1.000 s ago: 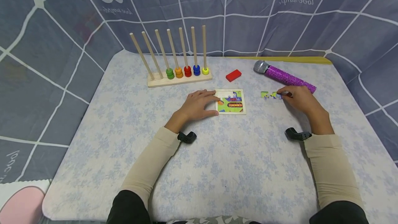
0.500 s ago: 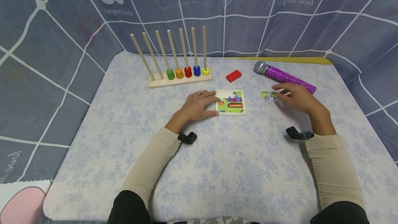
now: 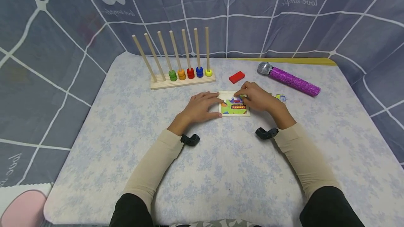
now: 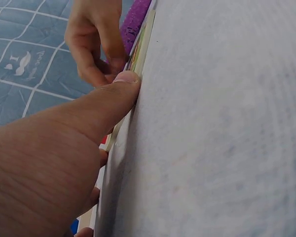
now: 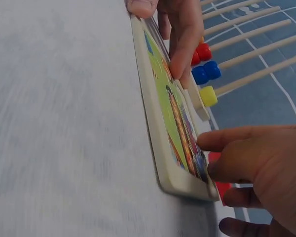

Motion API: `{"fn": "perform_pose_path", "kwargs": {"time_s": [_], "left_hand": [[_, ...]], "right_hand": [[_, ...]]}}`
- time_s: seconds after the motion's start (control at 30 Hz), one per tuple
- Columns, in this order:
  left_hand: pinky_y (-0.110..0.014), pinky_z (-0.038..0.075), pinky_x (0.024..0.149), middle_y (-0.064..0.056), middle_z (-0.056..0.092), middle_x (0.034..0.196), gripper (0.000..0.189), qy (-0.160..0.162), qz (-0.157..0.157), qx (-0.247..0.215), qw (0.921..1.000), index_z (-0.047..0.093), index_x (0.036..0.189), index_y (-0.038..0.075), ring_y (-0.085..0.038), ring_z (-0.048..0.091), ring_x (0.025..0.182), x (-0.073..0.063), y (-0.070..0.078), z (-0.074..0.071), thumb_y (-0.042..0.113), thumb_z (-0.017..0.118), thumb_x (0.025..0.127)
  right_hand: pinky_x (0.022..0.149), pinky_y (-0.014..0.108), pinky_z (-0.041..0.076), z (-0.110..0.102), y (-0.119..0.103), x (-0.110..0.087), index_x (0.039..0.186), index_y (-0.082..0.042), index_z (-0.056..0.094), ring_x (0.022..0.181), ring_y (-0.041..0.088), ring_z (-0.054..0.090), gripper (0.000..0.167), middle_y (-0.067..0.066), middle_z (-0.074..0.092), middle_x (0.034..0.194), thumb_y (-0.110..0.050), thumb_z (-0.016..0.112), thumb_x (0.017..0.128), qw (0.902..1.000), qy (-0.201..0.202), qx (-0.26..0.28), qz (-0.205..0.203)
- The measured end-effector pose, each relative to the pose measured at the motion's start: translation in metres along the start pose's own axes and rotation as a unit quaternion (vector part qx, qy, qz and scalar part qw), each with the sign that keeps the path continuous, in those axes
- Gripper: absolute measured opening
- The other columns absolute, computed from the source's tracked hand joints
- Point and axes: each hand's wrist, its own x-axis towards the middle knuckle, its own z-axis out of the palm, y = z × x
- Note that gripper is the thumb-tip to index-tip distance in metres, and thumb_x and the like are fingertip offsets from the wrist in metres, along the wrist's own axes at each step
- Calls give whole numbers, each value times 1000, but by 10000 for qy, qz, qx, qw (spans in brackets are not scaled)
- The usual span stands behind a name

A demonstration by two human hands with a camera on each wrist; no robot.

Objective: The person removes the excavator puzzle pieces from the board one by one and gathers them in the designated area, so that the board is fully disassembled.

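Note:
A small jigsaw puzzle [image 3: 234, 109] in a pale wooden frame lies on the table, showing a colourful vehicle on green. My left hand [image 3: 202, 107] holds its left side, thumb at the near edge and index finger over the picture. My right hand [image 3: 259, 98] is at the puzzle's upper right, index finger and thumb touching down there with a small gap between the tips. A green and blue bit shows between them; I cannot tell whether they pinch a piece. In the right wrist view the other fingers [image 5: 241, 197] hang loosely past the frame. A loose puzzle piece [image 3: 281, 97] lies to the right.
Behind the puzzle stands a wooden peg rack [image 3: 183, 82] with tall rods and coloured beads. A red block [image 3: 236, 77] lies behind the puzzle. The purple glitter microphone [image 3: 293, 81] is at the back right. A grey-blue printed curtain [image 3: 208, 2] backs the table.
My right hand has moved left from the loose pieces to the puzzle's upper right. One loose piece stays uncovered; another is mostly hidden behind the hand. My left hand stays put.

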Motion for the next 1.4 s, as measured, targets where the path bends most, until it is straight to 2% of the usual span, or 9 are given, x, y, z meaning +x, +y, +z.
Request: {"fn": "perform_pose_path", "kwargs": {"time_s": [0.13,0.3,0.57,0.93,1.2,1.3,1.4], "left_hand": [[-57,23,112,4,31,163,62,2,1,18,10000,51,149,33,-30,23,149,-1,0,-3,61,59,95],[-57,23,112,4,32,163,61,67,44,10,10000,52,149,32,-30,24,149,0,1,-7,60,60,96],[-58,24,111,3,32,163,61,64,78,-31,9999,52,149,32,-30,25,149,0,1,-6,60,60,96],[-58,25,111,4,32,163,60,99,71,-94,9999,53,148,32,-30,25,149,-1,1,-3,60,61,95],[-58,24,112,3,33,163,61,99,54,-119,9999,53,148,31,-30,25,149,-1,0,-1,60,62,95],[-58,24,111,3,32,163,61,83,44,-121,9999,53,148,31,-31,26,148,0,0,-1,60,61,95],[-58,24,111,3,32,163,61,73,43,-128,9999,53,148,31,-31,25,148,0,0,0,59,61,95]], "right_hand": [[86,48,39,2,-3,7,117,-1,74,97,33,48,27,18,57,109,3,60,94,9995,112,-291,79],[87,47,40,2,-4,8,109,0,75,97,33,48,24,16,57,106,6,60,91,9995,252,-130,107],[91,47,37,6,-3,9,108,-3,70,101,34,45,24,17,53,109,6,59,88,9990,183,117,389],[96,52,35,9,-2,9,105,-6,65,110,37,43,22,18,51,116,5,62,86,9986,181,232,445],[97,52,38,5,0,6,109,-8,68,109,35,47,23,15,57,117,3,63,89,9989,124,240,378],[101,53,38,4,2,5,118,-6,68,113,35,50,28,17,58,120,1,64,91,9993,94,201,295],[104,53,38,3,4,5,132,-2,61,117,35,52,39,18,59,125,0,66,93,9992,62,248,293]]}}
